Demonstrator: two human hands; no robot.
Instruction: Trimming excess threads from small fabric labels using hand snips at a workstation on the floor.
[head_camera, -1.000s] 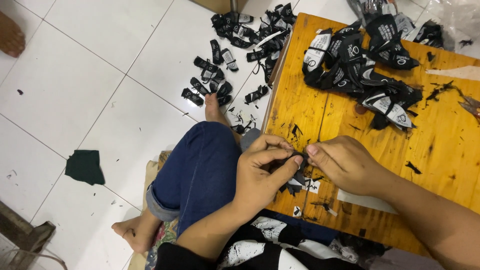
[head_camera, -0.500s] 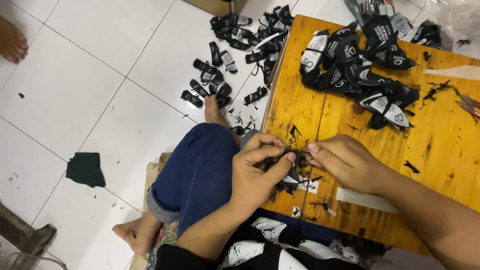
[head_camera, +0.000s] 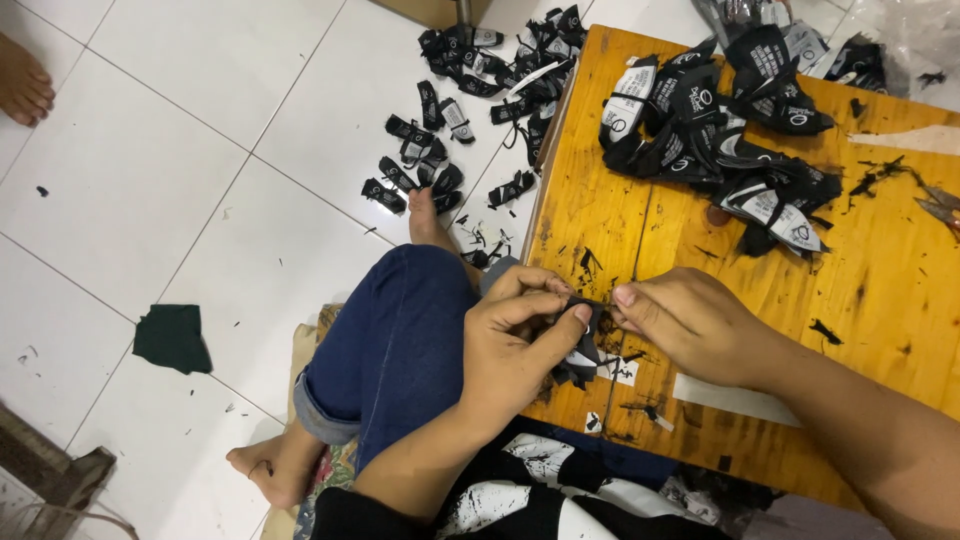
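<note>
Left hand (head_camera: 515, 340) pinching small black fabric label (head_camera: 583, 345) between thumb and fingers, at near edge of wooden board (head_camera: 890, 300). Right hand (head_camera: 690, 322) just beside, fingertips closed on same label's top. Beyond right hand: heap of black-and-white labels (head_camera: 720, 130) on board. Beyond left hand: scattered labels (head_camera: 440, 150) on white tile floor (head_camera: 160, 150). Under left forearm: blue-jeaned knee (head_camera: 400, 350).

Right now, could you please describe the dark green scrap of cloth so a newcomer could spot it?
Start at the white tiled floor left of the wooden table. The dark green scrap lies flat there, left of the person's bent knee. Unlike the black labels on the floor near the table, it is plain, unprinted and alone.
</note>
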